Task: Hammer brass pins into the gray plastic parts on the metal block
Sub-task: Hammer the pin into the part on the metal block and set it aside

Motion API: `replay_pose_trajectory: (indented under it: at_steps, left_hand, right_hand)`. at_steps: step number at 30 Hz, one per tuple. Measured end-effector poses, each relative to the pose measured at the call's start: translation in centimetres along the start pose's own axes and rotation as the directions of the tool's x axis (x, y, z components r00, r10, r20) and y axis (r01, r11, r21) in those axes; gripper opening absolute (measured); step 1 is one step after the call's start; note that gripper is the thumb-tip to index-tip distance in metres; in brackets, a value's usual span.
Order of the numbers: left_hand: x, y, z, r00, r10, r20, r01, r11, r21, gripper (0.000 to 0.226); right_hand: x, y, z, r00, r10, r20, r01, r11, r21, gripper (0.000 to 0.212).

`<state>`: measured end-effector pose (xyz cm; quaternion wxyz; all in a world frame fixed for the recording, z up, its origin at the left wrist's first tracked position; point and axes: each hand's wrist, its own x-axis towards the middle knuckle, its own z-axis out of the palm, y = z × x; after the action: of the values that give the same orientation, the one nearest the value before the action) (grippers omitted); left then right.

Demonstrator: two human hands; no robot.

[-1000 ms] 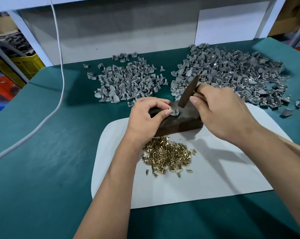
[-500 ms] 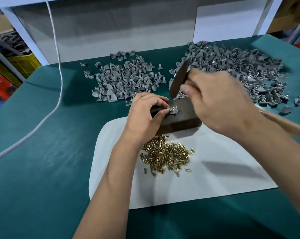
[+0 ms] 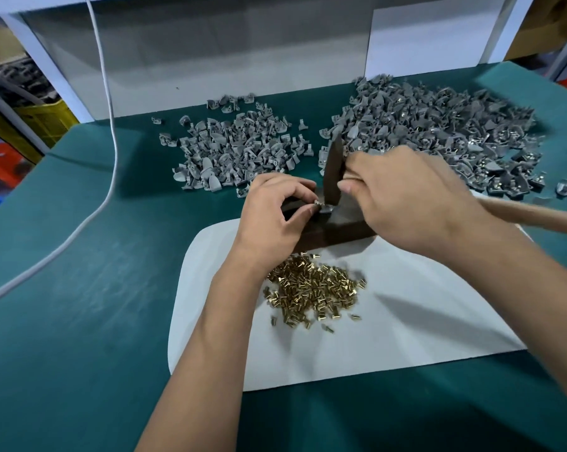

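A green desk (image 3: 80,288) carries a white mat (image 3: 406,321), with two heaps of gray plastic parts, the larger (image 3: 438,132) at far right and the smaller (image 3: 236,148) at far left. On the mat's far edge lies the dark metal block (image 3: 344,228), its long axis running left to right. The right hand (image 3: 406,197) grips a hammer, its wooden handle (image 3: 530,215) trailing off to the right and its dark head (image 3: 333,172) standing nearly upright, lower end down on the gray plastic part (image 3: 324,209) atop the block. The left hand (image 3: 272,216) pinches that part between thumb and forefinger. Brass pins (image 3: 314,291) lie heaped on the mat just before the block. Half a second earlier the hammer head hung raised above the block; it has since come down onto the part.
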<state>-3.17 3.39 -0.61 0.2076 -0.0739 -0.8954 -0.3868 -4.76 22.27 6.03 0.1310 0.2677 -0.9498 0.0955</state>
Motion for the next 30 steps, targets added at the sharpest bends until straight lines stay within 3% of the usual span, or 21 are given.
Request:
replay_pose_trajectory:
  at_steps: [3, 8, 12, 16, 25, 30]
  left_hand:
    - [0.1, -0.1, 0.1, 1.000, -0.004, -0.016, 0.004, 1.000, -0.008, 0.007]
    - [-0.1, -0.3, 0.1, 1.000, 0.007, 0.004, -0.007, 1.000, 0.000, 0.004]
    - [-0.2, -0.1, 0.3, 0.996, -0.087, -0.010, 0.086, 0.993, -0.077, 0.009]
    - [-0.3, 0.3, 0.3, 0.972, -0.236, -0.014, 0.227, 0.950, -0.215, 0.026]
    - [-0.4, 0.8, 0.4, 0.962, -0.269, 0.034, 0.268, 0.925, -0.270, 0.024]
    - [-0.5, 0.8, 0.3, 0.967, -0.250, 0.041, 0.252, 0.937, -0.240, 0.025]
  right_hand:
    - [0.0, 0.2, -0.5, 0.964, -0.003, -0.265, 0.047, 0.986, 0.160, 0.023]
    - [0.0, 0.2, 1.1, 0.999, 0.020, 0.026, -0.022, 0.998, 0.056, 0.016]
    - [0.1, 2.4, 0.8, 0.998, 0.054, -0.008, -0.052, 0.983, 0.175, 0.018]
    - [-0.4, 6.0, -0.1, 0.991, 0.111, 0.081, -0.133, 0.919, 0.372, 0.010]
    - [-2.3, 8.2, 0.6, 0.942, 0.103, 0.319, -0.168, 0.969, 0.181, 0.020]
    - [-1.3, 7.7, -0.1, 0.953, 0.084, 0.290, -0.153, 0.962, 0.224, 0.017]
